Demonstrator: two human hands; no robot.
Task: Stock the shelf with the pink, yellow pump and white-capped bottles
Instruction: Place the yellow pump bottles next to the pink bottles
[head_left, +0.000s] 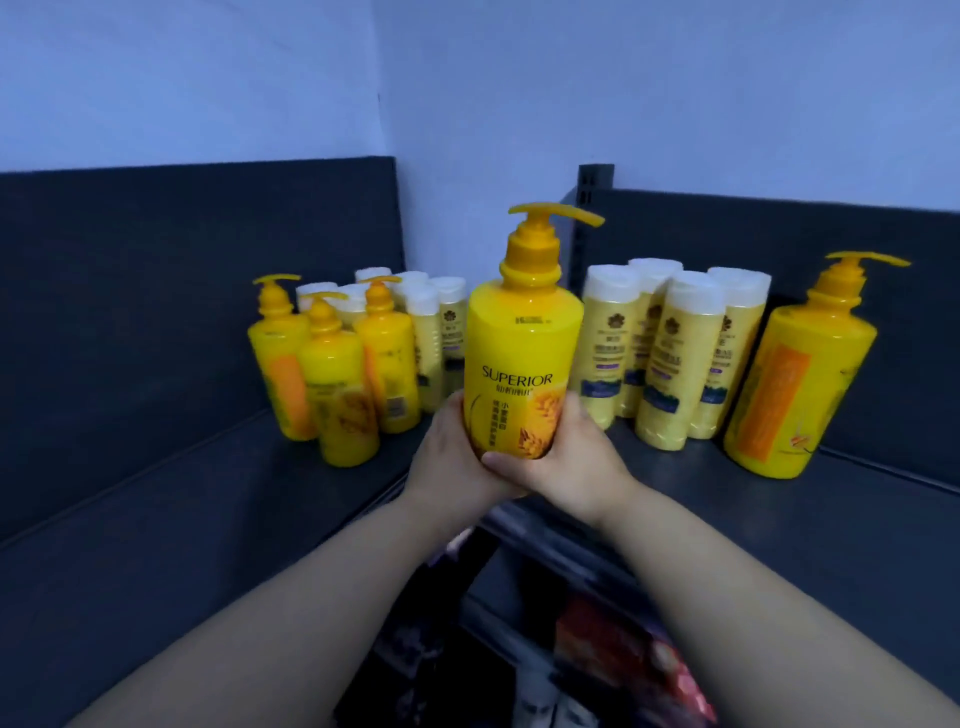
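Blue walls back the dark corner shelf (156, 493). Left hand (452, 457) and right hand (576, 452) both curl round the base of an upright yellow pump bottle (524, 353), held mid-scene between stocked groups. Placing seems under way; next it probably needs lowering onto bare shelf.

Dim bluish light, soft focus throughout, wide-angle bending at edges, lower corner blurred.

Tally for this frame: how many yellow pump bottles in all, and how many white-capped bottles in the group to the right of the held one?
Yellow pump bottles: 5, including the held one
White-capped bottles, right group: 4
Total: 9
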